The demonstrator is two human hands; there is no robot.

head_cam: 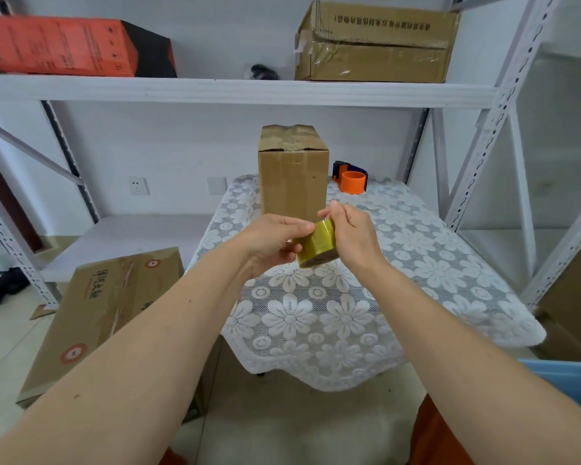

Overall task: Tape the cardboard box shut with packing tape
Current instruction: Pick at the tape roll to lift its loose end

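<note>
Packing tape roll (317,245) in both closed grips, left hand (271,245) and right hand (353,234), arms outstretched.

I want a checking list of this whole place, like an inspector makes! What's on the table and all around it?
Surface: small table under a white lace flower-patterned cloth.
Job's things: tall brown cardboard box upright at the far edge, top flaps folded down; yellowish clear packing tape roll.
Clutter: orange and blue tape dispenser right of the box.
Hands: left hand and right hand both hold the roll above the cloth.
Cables: nothing seen.
Surroundings: white metal shelving carrying a red box and a worn brown carton; flat printed carton leaning at left.
</note>
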